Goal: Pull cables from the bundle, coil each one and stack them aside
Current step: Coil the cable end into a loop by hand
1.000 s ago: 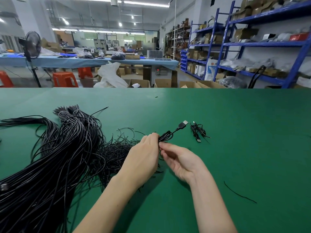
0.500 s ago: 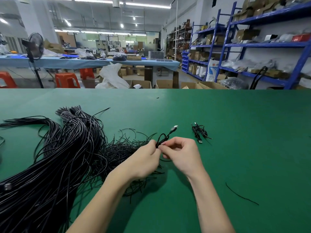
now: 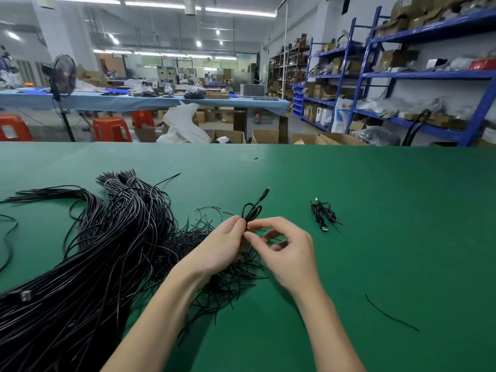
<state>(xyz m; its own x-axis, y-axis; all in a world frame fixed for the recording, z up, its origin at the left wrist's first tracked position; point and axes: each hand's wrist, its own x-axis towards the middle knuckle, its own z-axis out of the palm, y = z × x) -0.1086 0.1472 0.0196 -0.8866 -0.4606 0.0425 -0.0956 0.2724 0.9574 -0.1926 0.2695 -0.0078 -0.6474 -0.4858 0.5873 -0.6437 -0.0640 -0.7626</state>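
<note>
One cable [image 3: 252, 210] is now bunched into small loops above the fingertips, its plug end, which stuck out to the right a second ago, drawn in and pointing up. The left hand [image 3: 222, 244] pinches the coil while the right hand [image 3: 284, 247] pinches just beside it, likely wrapping the tail. It should soon join the finished coil [image 3: 323, 214] lying well apart from the bundle [image 3: 88, 253] on the table [image 3: 402, 224]
</note>
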